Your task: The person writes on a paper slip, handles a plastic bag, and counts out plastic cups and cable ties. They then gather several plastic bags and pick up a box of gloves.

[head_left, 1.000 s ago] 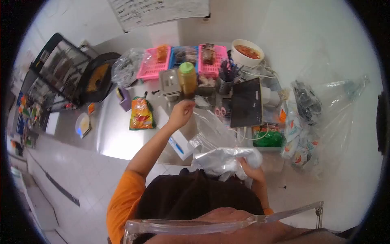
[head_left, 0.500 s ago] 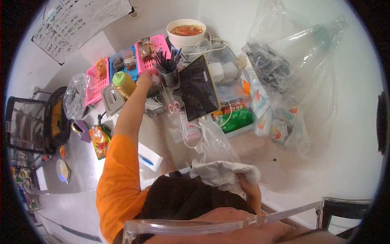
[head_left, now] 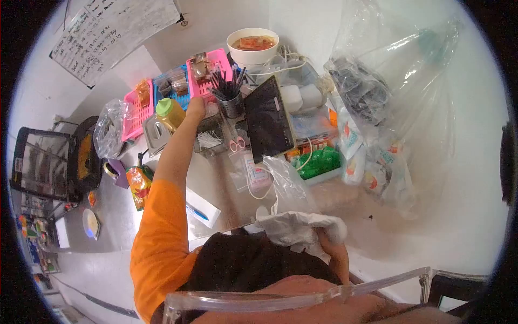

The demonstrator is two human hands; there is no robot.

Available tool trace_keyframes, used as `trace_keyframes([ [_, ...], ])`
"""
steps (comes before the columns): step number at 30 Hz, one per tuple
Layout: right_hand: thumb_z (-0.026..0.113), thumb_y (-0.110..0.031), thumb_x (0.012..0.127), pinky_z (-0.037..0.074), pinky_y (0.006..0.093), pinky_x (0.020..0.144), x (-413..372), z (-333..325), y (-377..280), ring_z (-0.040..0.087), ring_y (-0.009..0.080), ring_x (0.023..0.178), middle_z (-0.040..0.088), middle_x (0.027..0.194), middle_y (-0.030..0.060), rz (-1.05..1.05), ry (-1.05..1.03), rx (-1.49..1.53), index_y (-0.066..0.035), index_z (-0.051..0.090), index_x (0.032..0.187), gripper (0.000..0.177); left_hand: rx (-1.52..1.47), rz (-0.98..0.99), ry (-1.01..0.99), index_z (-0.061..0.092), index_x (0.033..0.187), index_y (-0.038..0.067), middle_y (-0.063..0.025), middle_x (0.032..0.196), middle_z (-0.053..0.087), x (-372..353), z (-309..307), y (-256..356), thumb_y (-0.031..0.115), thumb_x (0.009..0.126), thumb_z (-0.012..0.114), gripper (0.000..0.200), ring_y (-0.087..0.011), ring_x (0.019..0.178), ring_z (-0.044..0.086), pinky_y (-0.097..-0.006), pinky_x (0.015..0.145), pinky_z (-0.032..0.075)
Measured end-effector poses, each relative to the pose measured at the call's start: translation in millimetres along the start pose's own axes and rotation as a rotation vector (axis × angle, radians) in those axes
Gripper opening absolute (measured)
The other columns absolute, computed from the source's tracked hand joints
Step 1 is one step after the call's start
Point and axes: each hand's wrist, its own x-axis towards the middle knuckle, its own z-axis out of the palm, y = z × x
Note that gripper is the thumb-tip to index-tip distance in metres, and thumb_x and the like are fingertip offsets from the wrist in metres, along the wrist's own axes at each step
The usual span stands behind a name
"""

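Observation:
My left hand (head_left: 196, 107) reaches forward at the end of an orange-sleeved arm, right at the front edge of a pink basket (head_left: 193, 70); its fingers are hidden. Just left of it stands a squeeze bottle (head_left: 171, 114) with a green cap, and to its right a metal cup (head_left: 232, 105) full of thin black sticks. A clear tray (head_left: 209, 139) of thin white sticks lies below the hand. My right hand (head_left: 330, 244), low by my body, is closed on a crumpled white cloth (head_left: 297, 225).
A tablet (head_left: 268, 121) leans mid-table near pink-handled scissors (head_left: 237, 143). Behind are a bowl of red food (head_left: 252, 56) and a blue basket (head_left: 164, 86). A large clear plastic bag (head_left: 415, 92) is at right. A blue pen (head_left: 197, 211) lies on white paper in front.
The view has shifted slightly, so the table's things sit a little further right and lower. My left hand stays by the pink basket; my right hand keeps the white cloth.

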Motion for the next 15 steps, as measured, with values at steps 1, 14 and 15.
trace_keyframes([
  [1, 0.049, -0.012, 0.088, 0.041, 0.0306, 0.083, 0, 0, -2, 0.053, 0.0189, 0.092, 0.059, 0.099, 0.0082, 0.006, -0.001, 0.006, -0.002, 0.056, 0.104, 0.021, -0.071, -0.016, 0.039, 0.063, 0.088, 0.0, -0.0221, 0.088, 0.061, 7, 12, -9, 0.011, 0.074, 0.054, 0.02, -0.0352, 0.085, 0.06, -0.042, 0.073, 0.049],
  [14, 0.054, -0.017, 0.084, 0.044, 0.0309, 0.081, 12, 2, -35, 0.056, 0.0183, 0.089, 0.06, 0.094, 0.009, -0.139, -0.062, -0.011, -0.002, 0.057, 0.101, 0.023, 0.026, 0.2, -0.297, 0.046, 0.116, -0.001, -0.022, 0.101, 0.058, -117, -116, 69, 0.034, 0.081, 0.054, 0.051, -0.0357, 0.093, 0.056, -0.0434, 0.081, 0.044],
  [15, 0.055, -0.017, 0.084, 0.044, 0.0308, 0.081, 13, 2, -47, 0.057, 0.0182, 0.089, 0.06, 0.094, 0.009, -0.158, -0.073, -0.028, -0.002, 0.057, 0.101, 0.023, -0.03, 0.357, -0.435, 0.039, 0.124, -0.001, -0.0226, 0.109, 0.055, -141, -143, 80, 0.039, 0.079, 0.057, 0.062, -0.0338, 0.102, 0.054, -0.0414, 0.087, 0.042],
])
